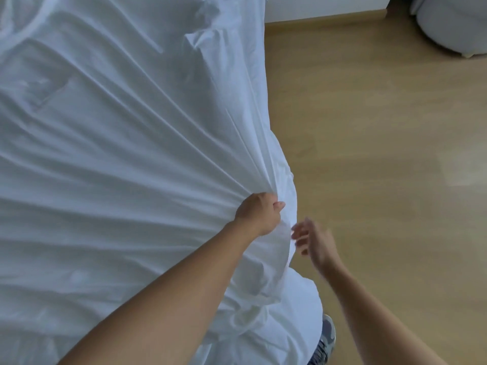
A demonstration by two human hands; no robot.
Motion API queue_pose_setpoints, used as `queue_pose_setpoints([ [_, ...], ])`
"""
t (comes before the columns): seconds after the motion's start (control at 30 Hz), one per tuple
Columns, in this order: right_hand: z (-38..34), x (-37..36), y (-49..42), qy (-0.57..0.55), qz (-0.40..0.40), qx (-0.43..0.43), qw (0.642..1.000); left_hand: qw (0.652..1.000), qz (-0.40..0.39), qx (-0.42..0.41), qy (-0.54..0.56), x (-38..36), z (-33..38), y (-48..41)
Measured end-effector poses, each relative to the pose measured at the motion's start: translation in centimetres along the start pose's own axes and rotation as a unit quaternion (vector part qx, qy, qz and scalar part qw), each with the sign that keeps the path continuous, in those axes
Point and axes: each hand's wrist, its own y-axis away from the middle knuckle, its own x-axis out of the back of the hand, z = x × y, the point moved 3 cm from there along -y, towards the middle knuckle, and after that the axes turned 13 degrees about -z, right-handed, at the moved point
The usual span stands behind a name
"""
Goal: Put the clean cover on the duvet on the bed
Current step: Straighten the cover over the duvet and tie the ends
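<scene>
left hand (257, 216) fingers hidden, bunching cover (118, 154) | right hand (315, 242) blurred, fingers loose, empty

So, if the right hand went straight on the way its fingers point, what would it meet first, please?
Probably the white cover, at its edge below the gripping left hand; the right hand is blurred, so depth is unclear.

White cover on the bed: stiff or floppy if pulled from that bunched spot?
Likely floppy: the cover fans into long folds from where the left hand grips it. Probably light: one grip tensions a wide stretch.
</scene>
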Motion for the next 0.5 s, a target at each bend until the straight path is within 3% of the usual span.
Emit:
queue_pose_setpoints([
  [0.1,-3.6,1.1,-3.5,-0.034,0.012,-0.013,0.999,1.000,-0.009,-0.025,-0.003,-1.5,0.6,1.5],
  [0.23,-8.4,-2.0,-8.0,0.176,-0.037,0.010,0.984,0.997,-0.012,-0.073,-0.002,-3.1,1.9,3.2],
  [0.3,-8.9,-2.9,-8.8,0.213,-0.039,0.011,0.976,0.997,-0.009,-0.080,0.005,-3.2,1.5,3.8],
  [0.5,-5.9,-1.0,-5.6,0.286,0.064,0.070,0.954,0.997,-0.025,-0.041,-0.060,-3.2,-0.5,4.3],
])
